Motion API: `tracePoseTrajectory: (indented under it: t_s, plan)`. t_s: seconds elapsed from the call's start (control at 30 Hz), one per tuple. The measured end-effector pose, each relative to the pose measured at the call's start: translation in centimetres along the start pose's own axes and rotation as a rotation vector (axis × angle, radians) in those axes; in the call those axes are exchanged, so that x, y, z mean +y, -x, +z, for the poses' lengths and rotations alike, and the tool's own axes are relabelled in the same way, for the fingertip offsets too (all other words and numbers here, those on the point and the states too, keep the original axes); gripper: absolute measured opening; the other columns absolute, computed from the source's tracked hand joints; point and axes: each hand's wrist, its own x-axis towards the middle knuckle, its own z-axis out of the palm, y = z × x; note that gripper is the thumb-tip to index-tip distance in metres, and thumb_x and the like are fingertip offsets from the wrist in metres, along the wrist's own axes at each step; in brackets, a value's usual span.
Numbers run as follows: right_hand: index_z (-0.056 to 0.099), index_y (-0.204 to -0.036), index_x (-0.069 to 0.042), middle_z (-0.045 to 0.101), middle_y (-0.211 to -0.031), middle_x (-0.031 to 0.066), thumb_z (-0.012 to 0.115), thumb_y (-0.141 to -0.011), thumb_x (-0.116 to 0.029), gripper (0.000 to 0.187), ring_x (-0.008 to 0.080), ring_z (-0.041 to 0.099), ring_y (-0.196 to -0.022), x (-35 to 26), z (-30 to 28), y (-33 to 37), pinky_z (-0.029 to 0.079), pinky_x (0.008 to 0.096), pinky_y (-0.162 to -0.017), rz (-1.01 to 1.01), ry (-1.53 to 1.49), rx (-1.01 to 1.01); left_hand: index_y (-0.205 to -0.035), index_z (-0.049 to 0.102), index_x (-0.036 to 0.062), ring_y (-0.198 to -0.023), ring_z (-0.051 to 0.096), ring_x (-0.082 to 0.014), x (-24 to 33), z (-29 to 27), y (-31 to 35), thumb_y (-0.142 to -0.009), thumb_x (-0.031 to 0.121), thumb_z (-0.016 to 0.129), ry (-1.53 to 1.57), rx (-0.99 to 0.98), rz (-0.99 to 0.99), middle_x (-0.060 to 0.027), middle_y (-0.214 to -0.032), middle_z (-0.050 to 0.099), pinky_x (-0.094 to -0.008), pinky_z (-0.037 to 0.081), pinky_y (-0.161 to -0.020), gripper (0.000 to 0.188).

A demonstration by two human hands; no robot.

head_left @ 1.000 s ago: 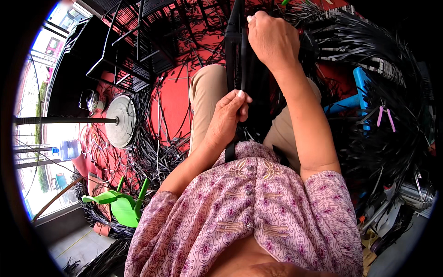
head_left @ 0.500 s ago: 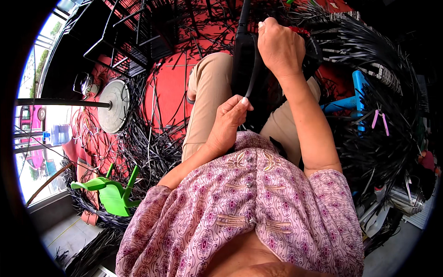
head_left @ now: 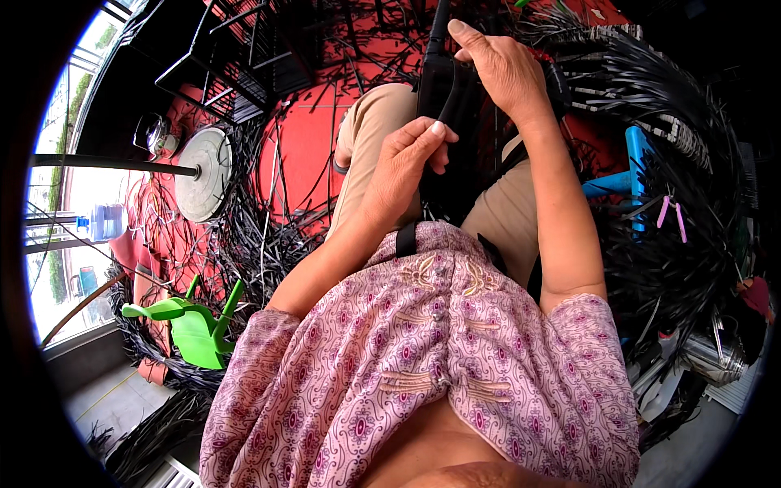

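Observation:
A flat black strip [head_left: 450, 96] curves upward from my left hand [head_left: 413, 159], whose thumb and fingers pinch its lower end. Above and to the right, my right hand [head_left: 511, 77] is raised with its thumb stretched out, apart from the index finger; its other fingers are partly hidden. Between my knees, below both hands, stands a dark black piece [head_left: 429, 77] with a bar rising at its top. Its full shape is lost in the dark. My legs in tan trousers [head_left: 374, 122] lie on either side of it.
Loose black strips [head_left: 268, 220] litter the red floor [head_left: 305, 138]. On the left are a round grey base with a pole [head_left: 203, 180], a green plastic seat [head_left: 195, 337] and black metal frames [head_left: 236, 65]. A strip bundle [head_left: 659, 81], blue piece [head_left: 637, 163] and pink-handled tool [head_left: 674, 218] lie right.
My right hand has gone from a fist to a stretched-out thumb with loosened fingers. My left hand has moved up along with the strip, closer to my right hand.

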Motion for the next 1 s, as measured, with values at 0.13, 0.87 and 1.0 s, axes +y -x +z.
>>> tracePoseTrajectory:
  t_s: [0.13, 0.87, 1.0]
  plan:
    - [0.079, -0.088, -0.004, 0.075, -0.080, 0.0067, 0.076, -0.090, -0.043, 0.039, 0.0182, 0.070, -0.075, 2.2, 0.2, -1.9, 0.051, 0.0304, -0.072, -0.096, -0.479, -0.132, -0.103, 0.070, -0.0005, -0.077, 0.062, -0.0105, 0.9, 0.5, -2.4, -0.107, 0.028, 0.055, -0.014, -0.043, 0.003, -0.0026, -0.081, 0.065, -0.0244, 0.049, -0.077, 0.032]
    - [0.069, -0.087, -0.006, 0.072, -0.083, 0.0041, 0.077, -0.091, -0.021, 0.017, 0.0103, 0.069, -0.065, 4.8, 2.1, -7.9, 0.049, 0.0231, -0.056, 0.314, -0.633, -0.336, -0.106, 0.071, 0.0094, -0.086, 0.063, -0.0289, 3.8, -1.1, -6.3, -0.086, 0.023, 0.077, -1.127, 0.244, 0.815, -0.0079, -0.094, 0.064, -0.0388, 0.050, -0.075, 0.025]
    - [0.071, -0.091, -0.005, 0.072, -0.081, 0.0022, 0.076, -0.092, -0.020, 0.015, 0.0093, 0.069, -0.066, 3.2, 1.3, -8.1, 0.052, 0.0236, -0.056, 0.449, -0.589, -0.493, -0.117, 0.073, 0.0137, -0.103, 0.054, -0.0260, 5.0, -2.9, -8.5, -0.085, 0.029, 0.078, -1.288, 0.060, 0.997, -0.0043, -0.110, 0.059, -0.0393, 0.044, -0.091, 0.036]
